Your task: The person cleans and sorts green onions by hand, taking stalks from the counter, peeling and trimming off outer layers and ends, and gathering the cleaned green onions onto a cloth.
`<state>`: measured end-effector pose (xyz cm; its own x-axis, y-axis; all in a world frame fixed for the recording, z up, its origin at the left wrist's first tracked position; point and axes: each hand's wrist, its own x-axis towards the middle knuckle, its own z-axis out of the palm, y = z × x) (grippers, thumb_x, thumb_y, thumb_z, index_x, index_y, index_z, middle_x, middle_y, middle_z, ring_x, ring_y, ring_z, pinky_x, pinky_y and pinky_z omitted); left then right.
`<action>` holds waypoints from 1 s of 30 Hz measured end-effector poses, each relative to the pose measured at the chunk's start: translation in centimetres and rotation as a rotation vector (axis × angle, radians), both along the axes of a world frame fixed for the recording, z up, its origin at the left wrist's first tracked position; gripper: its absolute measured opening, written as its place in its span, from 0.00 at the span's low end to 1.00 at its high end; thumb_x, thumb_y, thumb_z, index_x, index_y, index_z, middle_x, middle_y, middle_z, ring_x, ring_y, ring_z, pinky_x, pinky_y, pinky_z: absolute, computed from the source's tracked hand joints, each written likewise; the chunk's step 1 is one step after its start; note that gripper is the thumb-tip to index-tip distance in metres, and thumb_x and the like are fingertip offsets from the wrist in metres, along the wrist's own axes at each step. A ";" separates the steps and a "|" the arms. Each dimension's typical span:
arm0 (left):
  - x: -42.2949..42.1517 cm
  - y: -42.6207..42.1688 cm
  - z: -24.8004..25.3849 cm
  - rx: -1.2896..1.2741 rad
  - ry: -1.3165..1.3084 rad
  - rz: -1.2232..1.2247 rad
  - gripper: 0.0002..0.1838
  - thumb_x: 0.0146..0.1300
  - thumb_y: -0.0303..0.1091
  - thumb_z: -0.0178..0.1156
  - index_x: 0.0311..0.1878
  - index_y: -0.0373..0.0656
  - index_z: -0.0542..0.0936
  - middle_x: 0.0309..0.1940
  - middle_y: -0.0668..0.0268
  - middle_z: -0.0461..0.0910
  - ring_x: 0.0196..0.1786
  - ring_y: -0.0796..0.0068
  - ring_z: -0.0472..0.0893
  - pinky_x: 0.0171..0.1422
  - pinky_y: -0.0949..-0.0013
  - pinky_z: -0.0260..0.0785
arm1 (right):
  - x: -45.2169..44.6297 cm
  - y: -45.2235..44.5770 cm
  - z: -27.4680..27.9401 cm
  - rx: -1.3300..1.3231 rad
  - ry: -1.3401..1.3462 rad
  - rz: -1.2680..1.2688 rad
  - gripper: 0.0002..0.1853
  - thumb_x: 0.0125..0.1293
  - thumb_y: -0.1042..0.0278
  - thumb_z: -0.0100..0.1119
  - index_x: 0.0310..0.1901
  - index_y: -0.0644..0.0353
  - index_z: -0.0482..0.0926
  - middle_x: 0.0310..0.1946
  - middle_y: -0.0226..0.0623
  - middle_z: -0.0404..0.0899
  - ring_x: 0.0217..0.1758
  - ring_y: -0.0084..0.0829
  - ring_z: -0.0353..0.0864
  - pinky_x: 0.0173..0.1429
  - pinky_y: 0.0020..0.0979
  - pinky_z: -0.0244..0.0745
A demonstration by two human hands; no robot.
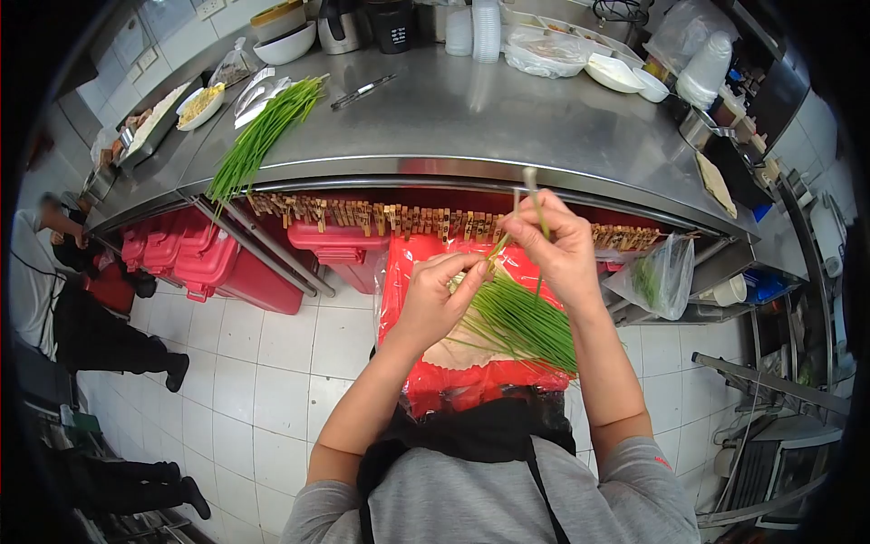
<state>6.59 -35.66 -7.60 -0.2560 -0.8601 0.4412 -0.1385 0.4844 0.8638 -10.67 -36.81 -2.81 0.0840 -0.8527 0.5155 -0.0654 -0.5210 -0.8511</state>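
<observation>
Both hands are raised in front of my body, above a bunch of long green chives point(517, 317). My right hand point(557, 245) is closed around a few chive stalks point(531, 181), their pale ends pointing up toward the counter. My left hand point(439, 299) pinches a thin yellowish-green strand at their lower part, close to the right fingers. Beneath the hands, the bunch lies on a brownish sheet point(458, 352) over a red plastic bag point(399, 317) on my lap. A second chive bunch point(267, 136) hangs partly over the counter's front edge at left.
A steel counter point(507, 118) spans the front, with a pen point(362, 92), bowls and containers along its back. Wooden clips point(381, 216) line its underside. Red bins point(227, 267) stand below left; a clear bag point(666, 276) hangs right. Two people's legs point(118, 335) appear at left.
</observation>
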 end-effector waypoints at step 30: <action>-2.3 -1.6 3.0 0.548 0.380 -0.611 0.16 0.69 0.34 0.51 0.53 0.31 0.75 0.33 0.68 0.75 0.32 0.82 0.71 0.37 0.79 0.65 | -2.3 -0.1 4.9 -0.111 -0.152 -0.147 0.04 0.62 0.75 0.60 0.34 0.67 0.82 0.30 0.28 0.72 0.28 0.15 0.66 0.31 0.18 0.60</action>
